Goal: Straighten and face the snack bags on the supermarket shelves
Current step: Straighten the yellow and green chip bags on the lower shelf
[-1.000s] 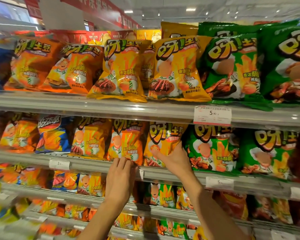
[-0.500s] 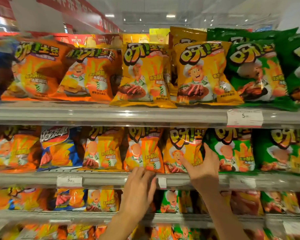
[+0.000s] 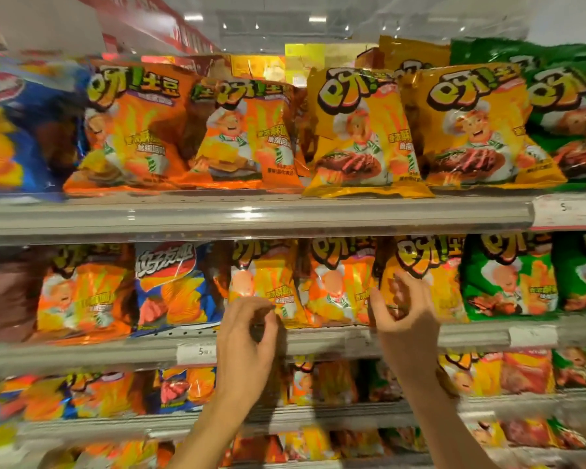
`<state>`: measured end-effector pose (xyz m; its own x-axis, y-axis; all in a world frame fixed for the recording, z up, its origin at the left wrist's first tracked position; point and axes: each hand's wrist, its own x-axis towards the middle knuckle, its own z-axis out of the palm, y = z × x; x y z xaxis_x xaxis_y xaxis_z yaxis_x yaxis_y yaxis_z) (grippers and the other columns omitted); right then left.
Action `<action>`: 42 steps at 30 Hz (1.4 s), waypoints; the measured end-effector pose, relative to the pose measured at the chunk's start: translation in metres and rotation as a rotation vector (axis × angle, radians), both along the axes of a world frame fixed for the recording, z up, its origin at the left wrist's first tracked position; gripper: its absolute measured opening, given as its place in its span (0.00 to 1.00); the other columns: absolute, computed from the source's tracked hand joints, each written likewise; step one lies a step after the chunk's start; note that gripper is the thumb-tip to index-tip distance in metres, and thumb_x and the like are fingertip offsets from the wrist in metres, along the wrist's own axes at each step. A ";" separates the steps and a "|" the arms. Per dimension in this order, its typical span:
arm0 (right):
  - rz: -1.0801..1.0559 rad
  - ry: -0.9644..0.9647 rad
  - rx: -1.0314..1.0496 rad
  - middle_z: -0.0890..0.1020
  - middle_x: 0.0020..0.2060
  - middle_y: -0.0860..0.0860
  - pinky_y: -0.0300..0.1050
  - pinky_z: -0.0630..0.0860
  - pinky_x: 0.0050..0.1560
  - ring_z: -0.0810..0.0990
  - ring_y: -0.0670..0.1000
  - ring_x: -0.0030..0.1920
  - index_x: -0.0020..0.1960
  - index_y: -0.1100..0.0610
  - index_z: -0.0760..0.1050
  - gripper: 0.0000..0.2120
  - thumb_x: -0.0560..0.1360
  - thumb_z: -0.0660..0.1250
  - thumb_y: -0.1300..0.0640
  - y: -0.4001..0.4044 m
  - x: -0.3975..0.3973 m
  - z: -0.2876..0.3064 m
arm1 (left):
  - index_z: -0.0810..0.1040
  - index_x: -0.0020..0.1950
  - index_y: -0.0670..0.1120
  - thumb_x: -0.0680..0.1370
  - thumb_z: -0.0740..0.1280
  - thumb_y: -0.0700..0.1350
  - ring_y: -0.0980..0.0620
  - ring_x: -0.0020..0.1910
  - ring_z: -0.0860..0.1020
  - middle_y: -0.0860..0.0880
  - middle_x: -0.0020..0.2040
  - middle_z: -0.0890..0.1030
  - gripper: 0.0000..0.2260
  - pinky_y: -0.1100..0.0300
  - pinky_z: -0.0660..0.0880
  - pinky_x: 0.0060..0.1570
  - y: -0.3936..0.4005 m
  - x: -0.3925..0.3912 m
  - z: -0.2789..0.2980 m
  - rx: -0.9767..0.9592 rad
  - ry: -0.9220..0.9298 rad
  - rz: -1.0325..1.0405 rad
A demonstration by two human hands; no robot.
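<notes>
On the middle shelf (image 3: 318, 343), a yellow snack bag (image 3: 420, 275) stands upright near the front edge, between an orange bag (image 3: 335, 286) on its left and a green bag (image 3: 508, 275) on its right. The right hand (image 3: 403, 309) is raised against the lower front of the yellow bag, fingers loosely curled and thumb reaching toward the bag's left edge; motion blur makes it hard to say, but it seems to pinch that edge rather than simply touch it. The left hand (image 3: 247, 336) is further left, at the shelf's front lip below another orange bag (image 3: 264, 282), its fingers curled inward with the tips near the bag's bottom seam; whether they grasp the bag or only hover just in front of it cannot be told.

Left of these on the same shelf stand a blue bag (image 3: 173, 286) and one more orange bag (image 3: 85, 292). A white price tag (image 3: 197, 352) sits on the shelf rail just left of the left hand.

The upper shelf (image 3: 251, 214) carries a row of larger bags leaning forward: two orange bags (image 3: 136, 130) at left, two yellow ones (image 3: 362, 130) in the middle, green ones (image 3: 569, 123) at far right. Another price tag (image 3: 565, 211) hangs on that rail at right. Lower shelves hold more mixed bags, blurred.
</notes>
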<state>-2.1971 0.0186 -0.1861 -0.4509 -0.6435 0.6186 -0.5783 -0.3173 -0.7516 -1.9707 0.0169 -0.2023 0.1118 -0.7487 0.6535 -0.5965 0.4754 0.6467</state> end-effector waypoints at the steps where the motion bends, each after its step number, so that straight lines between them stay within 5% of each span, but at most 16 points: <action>1: 0.012 -0.005 0.022 0.80 0.57 0.55 0.53 0.80 0.57 0.81 0.56 0.56 0.67 0.62 0.76 0.21 0.75 0.75 0.59 -0.001 0.004 0.000 | 0.80 0.54 0.45 0.78 0.70 0.38 0.51 0.52 0.77 0.51 0.51 0.78 0.06 0.51 0.75 0.53 -0.002 0.007 0.003 0.004 0.012 0.025; 6: 0.049 0.003 0.125 0.79 0.63 0.58 0.58 0.75 0.65 0.78 0.58 0.64 0.70 0.64 0.73 0.30 0.73 0.77 0.54 -0.011 0.004 0.000 | 0.76 0.62 0.41 0.77 0.71 0.42 0.49 0.55 0.75 0.46 0.57 0.75 0.14 0.55 0.72 0.55 -0.017 0.023 0.015 0.114 0.051 0.105; 11: 0.165 -0.040 0.323 0.75 0.68 0.59 0.50 0.71 0.69 0.73 0.58 0.70 0.76 0.64 0.66 0.38 0.73 0.77 0.50 -0.029 -0.003 0.000 | 0.66 0.73 0.42 0.76 0.73 0.52 0.43 0.63 0.75 0.45 0.66 0.74 0.31 0.48 0.73 0.62 -0.039 0.026 0.020 0.385 0.126 0.074; 15: 0.257 -0.065 0.548 0.71 0.73 0.55 0.55 0.70 0.72 0.72 0.58 0.72 0.78 0.58 0.60 0.47 0.70 0.76 0.38 -0.051 -0.004 0.008 | 0.64 0.74 0.45 0.67 0.77 0.60 0.47 0.59 0.78 0.50 0.61 0.78 0.42 0.55 0.73 0.56 -0.064 0.032 0.022 0.576 0.216 -0.051; 17: 0.261 -0.064 0.617 0.73 0.71 0.51 0.53 0.71 0.70 0.72 0.57 0.72 0.76 0.56 0.64 0.49 0.65 0.74 0.29 -0.059 -0.006 0.010 | 0.69 0.70 0.45 0.64 0.78 0.62 0.48 0.54 0.81 0.48 0.58 0.81 0.41 0.53 0.78 0.54 -0.075 0.036 0.020 0.661 0.228 -0.113; 20: 0.339 -0.081 0.665 0.77 0.63 0.51 0.55 0.75 0.66 0.76 0.59 0.68 0.66 0.60 0.69 0.48 0.61 0.76 0.28 -0.071 -0.007 0.013 | 0.77 0.60 0.46 0.65 0.79 0.59 0.51 0.46 0.85 0.48 0.50 0.86 0.30 0.55 0.82 0.49 -0.087 0.042 0.020 0.707 0.246 -0.204; 23: 0.354 -0.085 0.720 0.73 0.71 0.52 0.54 0.73 0.69 0.73 0.56 0.71 0.78 0.58 0.61 0.59 0.59 0.78 0.29 -0.077 -0.006 0.013 | 0.82 0.55 0.47 0.69 0.78 0.53 0.62 0.45 0.84 0.58 0.46 0.86 0.19 0.69 0.79 0.42 -0.089 0.044 0.023 0.701 0.256 -0.316; 26: 0.373 -0.091 0.708 0.81 0.62 0.52 0.44 0.79 0.54 0.81 0.48 0.57 0.68 0.53 0.72 0.47 0.57 0.79 0.30 -0.078 -0.007 0.011 | 0.82 0.56 0.48 0.71 0.77 0.51 0.62 0.46 0.83 0.57 0.47 0.86 0.16 0.74 0.76 0.39 -0.089 0.044 0.023 0.707 0.286 -0.330; 28: 0.424 -0.114 0.654 0.84 0.54 0.58 0.42 0.81 0.44 0.84 0.48 0.50 0.59 0.58 0.79 0.40 0.59 0.80 0.32 -0.077 -0.006 0.011 | 0.82 0.56 0.48 0.71 0.78 0.51 0.63 0.46 0.83 0.57 0.47 0.86 0.16 0.75 0.75 0.38 -0.087 0.044 0.024 0.714 0.304 -0.319; 31: 0.453 -0.144 0.607 0.82 0.55 0.62 0.59 0.79 0.56 0.81 0.61 0.55 0.62 0.67 0.76 0.48 0.57 0.80 0.31 -0.074 -0.004 0.012 | 0.81 0.53 0.51 0.68 0.79 0.52 0.68 0.43 0.82 0.62 0.43 0.86 0.17 0.76 0.74 0.35 -0.083 0.042 0.027 0.712 0.356 -0.290; 34: 0.461 -0.177 0.600 0.82 0.55 0.66 0.65 0.78 0.58 0.81 0.66 0.56 0.61 0.70 0.76 0.57 0.51 0.80 0.26 -0.068 -0.002 0.015 | 0.76 0.48 0.56 0.66 0.81 0.53 0.72 0.39 0.80 0.70 0.36 0.81 0.17 0.77 0.73 0.30 -0.076 0.037 0.028 0.689 0.414 -0.270; 38: 0.463 -0.187 0.561 0.85 0.43 0.62 0.58 0.81 0.48 0.84 0.58 0.41 0.52 0.65 0.80 0.45 0.52 0.81 0.29 -0.064 -0.002 0.013 | 0.81 0.52 0.52 0.62 0.81 0.55 0.66 0.41 0.83 0.62 0.42 0.86 0.21 0.65 0.79 0.46 -0.069 0.037 0.031 0.663 0.470 -0.291; 42: 0.450 -0.166 0.511 0.87 0.41 0.52 0.49 0.82 0.45 0.85 0.54 0.44 0.49 0.55 0.81 0.34 0.56 0.82 0.31 -0.060 0.005 0.017 | 0.83 0.54 0.51 0.61 0.81 0.58 0.59 0.46 0.84 0.55 0.47 0.87 0.24 0.63 0.77 0.45 -0.061 0.040 0.041 0.660 0.530 -0.314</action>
<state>-2.1918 -0.0410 -0.1686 -0.1345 -0.9817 0.1349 -0.3386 -0.0824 -0.9373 -1.9305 -0.0436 -0.1618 0.0029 -1.0000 0.0013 -0.0482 0.0012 0.9988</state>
